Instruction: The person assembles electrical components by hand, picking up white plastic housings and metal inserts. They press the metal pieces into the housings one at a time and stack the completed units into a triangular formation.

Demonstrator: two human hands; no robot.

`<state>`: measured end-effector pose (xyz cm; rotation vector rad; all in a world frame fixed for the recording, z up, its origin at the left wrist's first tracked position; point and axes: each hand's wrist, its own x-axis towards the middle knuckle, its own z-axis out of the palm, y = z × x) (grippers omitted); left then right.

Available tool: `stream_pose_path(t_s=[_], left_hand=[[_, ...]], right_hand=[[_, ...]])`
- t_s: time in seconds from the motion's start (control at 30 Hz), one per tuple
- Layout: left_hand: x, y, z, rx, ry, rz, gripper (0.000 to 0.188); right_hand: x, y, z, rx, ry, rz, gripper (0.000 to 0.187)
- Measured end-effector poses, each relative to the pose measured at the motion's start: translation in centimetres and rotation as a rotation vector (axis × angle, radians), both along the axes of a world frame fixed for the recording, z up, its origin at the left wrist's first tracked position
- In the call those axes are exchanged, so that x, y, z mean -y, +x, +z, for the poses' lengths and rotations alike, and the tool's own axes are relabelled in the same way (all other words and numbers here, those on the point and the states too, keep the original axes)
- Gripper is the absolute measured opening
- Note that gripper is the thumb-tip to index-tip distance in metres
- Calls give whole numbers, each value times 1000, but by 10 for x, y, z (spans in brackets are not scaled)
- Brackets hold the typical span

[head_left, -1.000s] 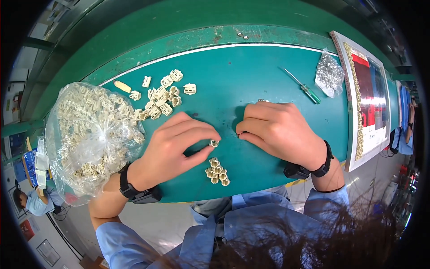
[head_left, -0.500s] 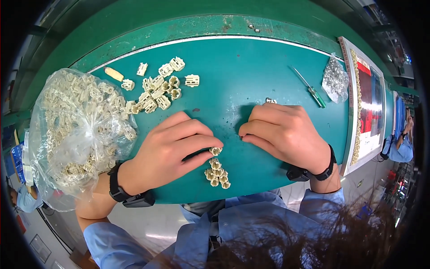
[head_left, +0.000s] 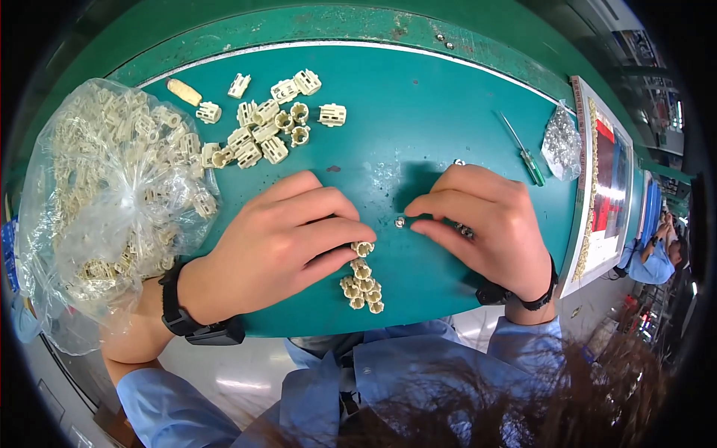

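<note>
My left hand [head_left: 280, 243] rests palm down on the green table [head_left: 388, 112], its fingertips pinching a small cream plastic part [head_left: 363, 248]. Just below that lies a small cluster of the same cream parts [head_left: 361, 287]. My right hand [head_left: 485, 224] lies palm down to the right, fingers curled, its index fingertip next to a tiny metal nut [head_left: 399, 222] on the table. More small metal pieces [head_left: 464, 231] show under its fingers.
A clear plastic bag [head_left: 104, 201] full of cream parts lies at the left. Loose cream parts [head_left: 265, 123] are scattered at the back. A green-handled screwdriver [head_left: 523, 153], a small bag of metal pieces [head_left: 562, 142] and a printed sheet [head_left: 601, 179] lie at the right.
Both hands have stayed over the same spot. The right hand's fingertips have drawn back a little, leaving the tiny nut visible between the hands.
</note>
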<state>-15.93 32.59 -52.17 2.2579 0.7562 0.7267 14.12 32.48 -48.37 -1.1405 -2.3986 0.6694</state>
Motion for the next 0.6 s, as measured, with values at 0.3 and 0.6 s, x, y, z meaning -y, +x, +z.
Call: stream_pose_path(t_s=[0.3,0.6], left_hand=[[3,-10,-6,-6,-3,-9,37],[6,-15,-6,-16,-20,20,36]], right_hand=[[-2,-13,-9,36,-54,70,23],[6,-28,-9,-67,-93,48,24]])
